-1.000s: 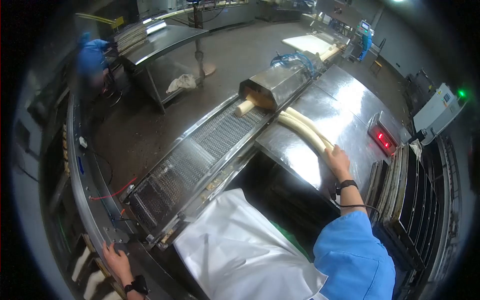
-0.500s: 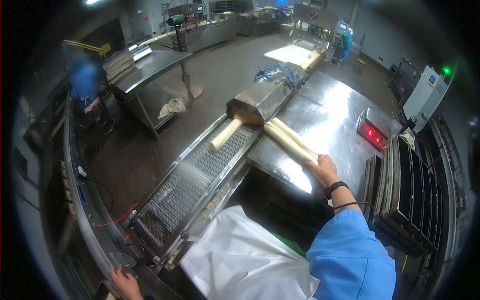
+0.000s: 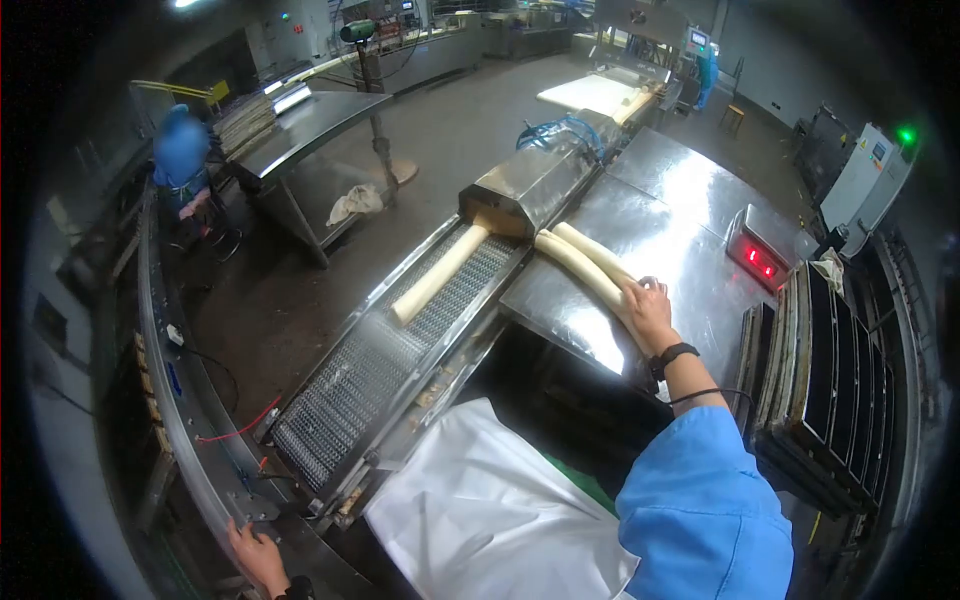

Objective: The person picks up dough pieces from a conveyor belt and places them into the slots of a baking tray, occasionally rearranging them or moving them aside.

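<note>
Right hand (image 3: 648, 312): your palm lies down on the near ends of the two dough ropes (image 3: 585, 265), with the fingers loose over them, not clenched.
Left hand (image 3: 258, 555): low at the picture's edge, on the curved rail (image 3: 175, 400). It is half cut off, so whether it grips cannot be told.
Dough ropes: side by side and touching on the steel surface (image 3: 690, 195), just beside the mesh conveyor (image 3: 350, 400).
Third rope (image 3: 438, 275): on the mesh belt, its far end at the mouth of the steel hood (image 3: 530, 185).
Nearby: a scale with red display (image 3: 757, 258) to the right of your hand, with stacked dark trays (image 3: 835, 380) beyond it. A person in blue (image 3: 182, 155) is well apart, far left.
Step in hand (judgement): squaring up the pair on the surface.
Next move calls for: support along the length. The ropes look soft and would likely sag or stretch if you took them by one end.
</note>
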